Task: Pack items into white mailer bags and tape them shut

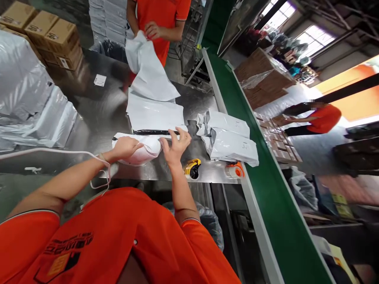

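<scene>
Left hand (126, 146) presses flat on the filled mailer bag (142, 152) — pinning it to the table (97, 118) — while right hand (177, 145), fingers spread, flattens its flap.

Both hands on white mailer bag (142, 152)

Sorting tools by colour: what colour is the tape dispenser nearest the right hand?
Yellow and black tape dispenser, in the head view.

Label (100, 80) print too small to read
</scene>
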`<move>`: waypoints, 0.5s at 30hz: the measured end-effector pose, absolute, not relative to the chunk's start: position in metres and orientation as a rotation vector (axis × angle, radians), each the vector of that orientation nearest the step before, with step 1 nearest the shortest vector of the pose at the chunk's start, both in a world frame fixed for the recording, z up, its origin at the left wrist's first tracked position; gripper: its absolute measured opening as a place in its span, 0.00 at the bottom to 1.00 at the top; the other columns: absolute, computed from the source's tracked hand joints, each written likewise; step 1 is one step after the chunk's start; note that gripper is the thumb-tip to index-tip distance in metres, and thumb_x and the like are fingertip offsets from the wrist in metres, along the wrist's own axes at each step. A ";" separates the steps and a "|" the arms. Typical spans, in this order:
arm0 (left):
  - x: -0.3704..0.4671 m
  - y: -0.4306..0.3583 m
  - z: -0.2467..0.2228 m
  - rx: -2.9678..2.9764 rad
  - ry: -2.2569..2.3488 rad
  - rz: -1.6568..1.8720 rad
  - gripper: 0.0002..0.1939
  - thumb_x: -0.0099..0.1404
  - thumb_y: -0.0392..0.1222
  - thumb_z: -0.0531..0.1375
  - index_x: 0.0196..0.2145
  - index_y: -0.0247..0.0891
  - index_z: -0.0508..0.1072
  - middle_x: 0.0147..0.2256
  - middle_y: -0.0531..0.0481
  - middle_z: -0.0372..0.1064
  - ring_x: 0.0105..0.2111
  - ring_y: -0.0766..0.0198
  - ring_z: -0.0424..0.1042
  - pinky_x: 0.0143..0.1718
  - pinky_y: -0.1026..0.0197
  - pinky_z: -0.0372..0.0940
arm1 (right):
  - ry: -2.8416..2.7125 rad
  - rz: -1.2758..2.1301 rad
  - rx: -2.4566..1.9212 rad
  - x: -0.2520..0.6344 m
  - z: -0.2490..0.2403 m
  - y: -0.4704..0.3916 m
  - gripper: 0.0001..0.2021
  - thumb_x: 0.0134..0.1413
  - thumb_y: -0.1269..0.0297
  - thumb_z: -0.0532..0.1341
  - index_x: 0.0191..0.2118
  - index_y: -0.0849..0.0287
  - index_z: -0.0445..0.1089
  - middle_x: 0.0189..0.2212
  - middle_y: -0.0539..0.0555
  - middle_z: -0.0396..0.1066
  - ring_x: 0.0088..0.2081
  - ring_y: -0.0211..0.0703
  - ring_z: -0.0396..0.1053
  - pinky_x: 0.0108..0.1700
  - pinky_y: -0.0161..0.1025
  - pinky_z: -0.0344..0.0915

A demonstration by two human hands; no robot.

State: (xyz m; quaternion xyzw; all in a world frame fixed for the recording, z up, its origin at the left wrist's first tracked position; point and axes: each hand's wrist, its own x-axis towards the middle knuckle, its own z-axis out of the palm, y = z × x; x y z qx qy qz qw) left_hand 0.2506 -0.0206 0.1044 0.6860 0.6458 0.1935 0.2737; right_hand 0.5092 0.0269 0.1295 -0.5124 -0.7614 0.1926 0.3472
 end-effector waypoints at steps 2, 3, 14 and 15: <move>0.252 -0.020 0.109 1.810 1.760 0.461 0.32 0.80 0.66 0.62 0.24 0.43 0.79 0.28 0.38 0.77 0.44 0.39 0.83 0.47 0.51 0.67 | -2.051 0.473 -1.306 0.503 0.113 0.011 0.26 0.76 0.43 0.72 0.66 0.57 0.84 0.71 0.72 0.77 0.75 0.73 0.69 0.78 0.69 0.68; 0.254 -0.019 0.111 1.806 1.766 0.434 0.32 0.80 0.65 0.62 0.24 0.43 0.79 0.27 0.39 0.75 0.43 0.40 0.83 0.46 0.51 0.67 | -2.108 0.508 -1.279 0.496 0.104 0.004 0.28 0.77 0.40 0.71 0.67 0.57 0.83 0.70 0.72 0.78 0.75 0.73 0.70 0.77 0.68 0.69; 0.235 -0.034 0.100 2.027 1.590 0.822 0.36 0.69 0.74 0.75 0.53 0.36 0.86 0.59 0.27 0.81 0.64 0.29 0.78 0.73 0.33 0.67 | -2.168 0.961 -1.363 0.463 0.095 0.018 0.23 0.82 0.59 0.65 0.28 0.53 0.70 0.30 0.52 0.74 0.42 0.51 0.76 0.57 0.45 0.73; 0.235 -0.041 0.098 2.070 1.680 0.903 0.40 0.67 0.74 0.77 0.57 0.35 0.86 0.66 0.24 0.78 0.71 0.23 0.72 0.78 0.25 0.59 | -2.146 0.980 -1.380 0.463 0.096 0.018 0.24 0.82 0.59 0.65 0.27 0.53 0.69 0.29 0.51 0.73 0.41 0.49 0.75 0.56 0.44 0.73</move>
